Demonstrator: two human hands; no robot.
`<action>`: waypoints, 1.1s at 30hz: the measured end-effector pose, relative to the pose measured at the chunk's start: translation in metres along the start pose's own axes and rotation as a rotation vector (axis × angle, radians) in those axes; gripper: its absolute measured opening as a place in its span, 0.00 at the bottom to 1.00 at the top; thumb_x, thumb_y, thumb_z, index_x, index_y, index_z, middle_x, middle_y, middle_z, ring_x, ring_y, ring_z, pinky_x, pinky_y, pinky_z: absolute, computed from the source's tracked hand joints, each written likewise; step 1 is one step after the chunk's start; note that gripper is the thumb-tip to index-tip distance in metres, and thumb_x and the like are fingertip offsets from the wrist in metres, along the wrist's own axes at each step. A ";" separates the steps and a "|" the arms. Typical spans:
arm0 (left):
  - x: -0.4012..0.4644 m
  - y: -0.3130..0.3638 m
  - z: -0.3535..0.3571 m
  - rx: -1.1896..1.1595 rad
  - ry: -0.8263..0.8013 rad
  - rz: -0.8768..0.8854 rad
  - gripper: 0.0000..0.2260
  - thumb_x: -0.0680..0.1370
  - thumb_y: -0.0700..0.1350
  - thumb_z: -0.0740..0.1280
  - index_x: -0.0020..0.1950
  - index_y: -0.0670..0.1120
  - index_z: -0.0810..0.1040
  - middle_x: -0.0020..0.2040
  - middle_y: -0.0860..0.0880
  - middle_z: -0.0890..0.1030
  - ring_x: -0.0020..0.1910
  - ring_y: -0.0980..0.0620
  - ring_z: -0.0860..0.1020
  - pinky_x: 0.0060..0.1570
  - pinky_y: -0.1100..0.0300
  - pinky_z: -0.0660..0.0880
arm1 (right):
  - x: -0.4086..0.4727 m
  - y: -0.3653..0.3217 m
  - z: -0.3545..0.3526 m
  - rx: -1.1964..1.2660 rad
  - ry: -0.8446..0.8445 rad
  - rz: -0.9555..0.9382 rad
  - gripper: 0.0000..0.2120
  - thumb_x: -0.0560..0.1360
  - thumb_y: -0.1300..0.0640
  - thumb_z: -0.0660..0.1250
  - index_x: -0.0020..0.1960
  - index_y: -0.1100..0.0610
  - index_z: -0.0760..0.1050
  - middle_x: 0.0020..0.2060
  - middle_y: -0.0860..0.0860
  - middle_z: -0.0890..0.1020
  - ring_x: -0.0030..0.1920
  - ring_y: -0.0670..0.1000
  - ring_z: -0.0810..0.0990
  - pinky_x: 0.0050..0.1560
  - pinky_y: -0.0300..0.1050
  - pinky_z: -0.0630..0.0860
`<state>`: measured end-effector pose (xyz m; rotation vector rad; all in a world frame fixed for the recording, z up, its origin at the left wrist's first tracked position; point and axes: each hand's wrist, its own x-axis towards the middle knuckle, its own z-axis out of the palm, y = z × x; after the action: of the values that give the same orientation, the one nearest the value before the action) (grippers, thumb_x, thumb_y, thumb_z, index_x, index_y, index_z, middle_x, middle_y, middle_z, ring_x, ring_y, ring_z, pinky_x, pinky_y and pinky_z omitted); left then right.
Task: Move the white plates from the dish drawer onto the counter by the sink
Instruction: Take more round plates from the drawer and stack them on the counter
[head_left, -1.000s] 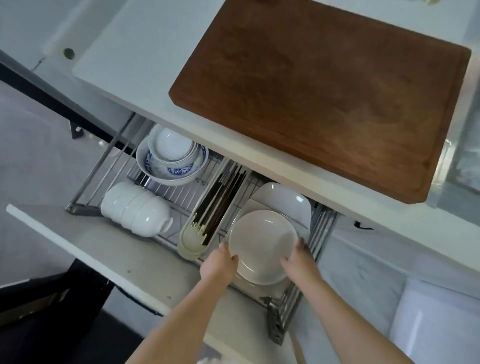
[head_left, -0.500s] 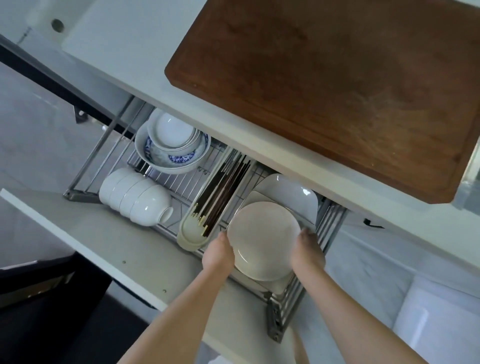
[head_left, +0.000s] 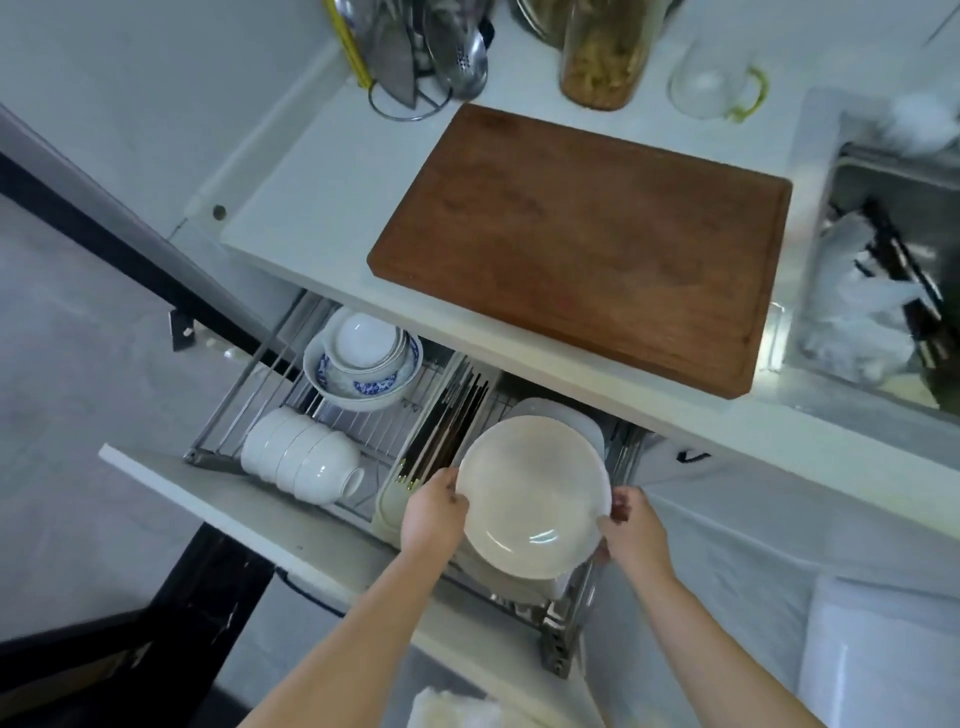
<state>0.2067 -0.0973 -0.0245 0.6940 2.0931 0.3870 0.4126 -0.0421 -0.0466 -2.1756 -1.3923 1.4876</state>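
Note:
A round white plate (head_left: 535, 499) is lifted above the right end of the open dish drawer (head_left: 234, 395). My left hand (head_left: 431, 514) grips its left rim and my right hand (head_left: 631, 532) grips its right rim. Beneath and behind it more white plates (head_left: 582, 418) remain in the drawer's wire rack, mostly hidden by the held plate. The white counter (head_left: 322, 208) runs above the drawer, with the steel sink (head_left: 883, 291) at its right end.
A brown wooden cutting board (head_left: 582, 244) covers much of the counter. Stacked bowls (head_left: 363, 358), white cups on their side (head_left: 301, 457) and a chopstick tray (head_left: 447, 436) fill the drawer's left. Utensil rack (head_left: 415, 52), jar (head_left: 602, 57) and glass jug (head_left: 711, 78) stand at the counter's back.
Both hands have raised the round plate higher out of the drawer rack. My head has tilted up, bringing the counter's back and the sink into view.

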 end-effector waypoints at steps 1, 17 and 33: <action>-0.008 0.006 -0.002 -0.014 -0.003 0.026 0.19 0.78 0.37 0.59 0.68 0.49 0.71 0.43 0.51 0.80 0.38 0.54 0.79 0.36 0.61 0.78 | -0.005 0.003 -0.006 0.040 0.014 0.004 0.12 0.72 0.64 0.65 0.51 0.51 0.70 0.49 0.52 0.80 0.48 0.57 0.81 0.49 0.61 0.80; -0.152 0.147 0.065 0.058 -0.141 0.428 0.14 0.74 0.40 0.61 0.37 0.60 0.69 0.41 0.46 0.81 0.40 0.45 0.80 0.50 0.49 0.80 | -0.094 0.062 -0.193 0.490 0.301 -0.077 0.11 0.73 0.69 0.62 0.51 0.56 0.71 0.41 0.52 0.76 0.38 0.54 0.77 0.29 0.42 0.75; -0.268 0.311 0.251 0.097 -0.187 0.760 0.13 0.74 0.37 0.57 0.52 0.45 0.79 0.37 0.45 0.80 0.35 0.45 0.80 0.44 0.45 0.81 | -0.116 0.161 -0.446 0.579 0.568 -0.154 0.11 0.74 0.68 0.61 0.53 0.58 0.75 0.42 0.57 0.79 0.37 0.57 0.77 0.31 0.43 0.76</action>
<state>0.6405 -0.0069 0.1632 1.5215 1.6155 0.6042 0.8566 -0.0642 0.1546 -1.8502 -0.7898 0.9419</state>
